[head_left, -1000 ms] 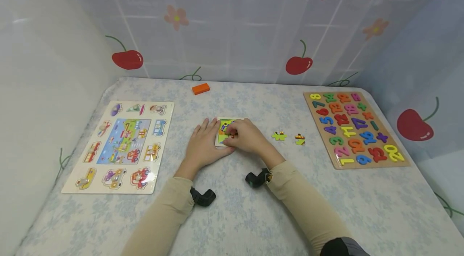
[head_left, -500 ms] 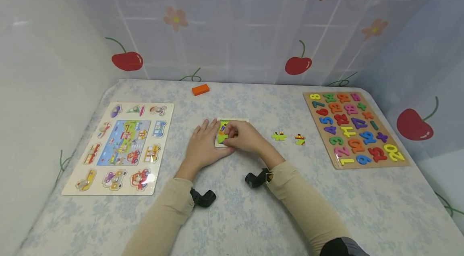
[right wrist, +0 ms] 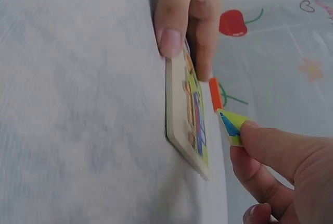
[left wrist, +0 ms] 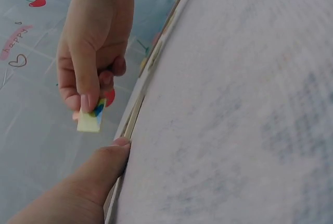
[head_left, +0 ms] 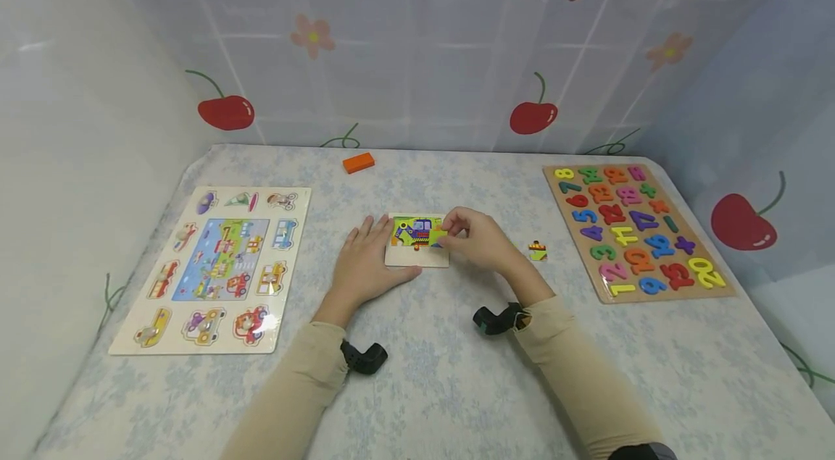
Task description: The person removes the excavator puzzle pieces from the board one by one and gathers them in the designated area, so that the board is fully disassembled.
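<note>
Right hand (head_left: 479, 235) pinches a green piece (right wrist: 230, 127) just brought to the board (head_left: 417, 259), leaving one loose piece (head_left: 538, 251) right of it, while the straight-fingered left hand (head_left: 365, 261) touches its left side.

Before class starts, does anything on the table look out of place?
The orange block looks stray: it lies alone at the back of the table, apart from the small puzzle board. No spill or damage shows.

At left, lying flat on the pale blue-patterned tablecloth (head_left: 417, 402), 1 white board (head_left: 220, 259) of vehicle pictures. At right, also flat, 1 brown board (head_left: 608, 234) with coloured numbers. Near the far edge, left of middle, 1 orange block (head_left: 359, 163). Beyond, 1 pale curtain (head_left: 417, 69) printed with red cherries, flowers and hearts.
</note>
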`<state>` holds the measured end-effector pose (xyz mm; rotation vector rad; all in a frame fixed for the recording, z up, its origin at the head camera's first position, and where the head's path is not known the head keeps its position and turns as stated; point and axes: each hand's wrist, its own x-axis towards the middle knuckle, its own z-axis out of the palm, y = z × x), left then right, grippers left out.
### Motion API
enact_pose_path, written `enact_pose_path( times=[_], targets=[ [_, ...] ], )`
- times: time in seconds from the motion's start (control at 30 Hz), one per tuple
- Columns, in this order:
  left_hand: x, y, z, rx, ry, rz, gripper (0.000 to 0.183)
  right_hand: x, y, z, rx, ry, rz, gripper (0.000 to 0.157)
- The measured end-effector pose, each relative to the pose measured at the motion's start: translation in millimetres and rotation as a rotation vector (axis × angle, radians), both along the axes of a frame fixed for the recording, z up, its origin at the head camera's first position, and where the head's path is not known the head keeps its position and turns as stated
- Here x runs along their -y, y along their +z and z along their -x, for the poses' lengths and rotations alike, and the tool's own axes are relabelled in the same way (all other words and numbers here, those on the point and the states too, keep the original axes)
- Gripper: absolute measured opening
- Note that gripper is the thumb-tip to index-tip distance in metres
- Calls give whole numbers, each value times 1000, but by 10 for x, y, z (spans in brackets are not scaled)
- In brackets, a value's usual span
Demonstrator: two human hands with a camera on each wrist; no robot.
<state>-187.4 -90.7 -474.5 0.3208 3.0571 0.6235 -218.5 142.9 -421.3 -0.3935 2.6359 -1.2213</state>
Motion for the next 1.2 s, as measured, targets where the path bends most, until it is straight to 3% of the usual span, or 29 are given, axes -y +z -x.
enact_pose_path(
  times=[0.2,0.4,0.73,1.2],
  targets=[
    [4,17,-11,10,4,-10,111,-330,5,26,11,-79,-101,18],
    [1,26,-26,6,-2,-18,110,-472,-34,22,24,-84,-152,18],
    [-6,11,-31,3,2,-22,110,-441,-53,20,5,-109,-232,19],
    [4,7,-22,4,-7,-28,110,-378,-31,-9,-133,-124,-441,22]
  ],
)
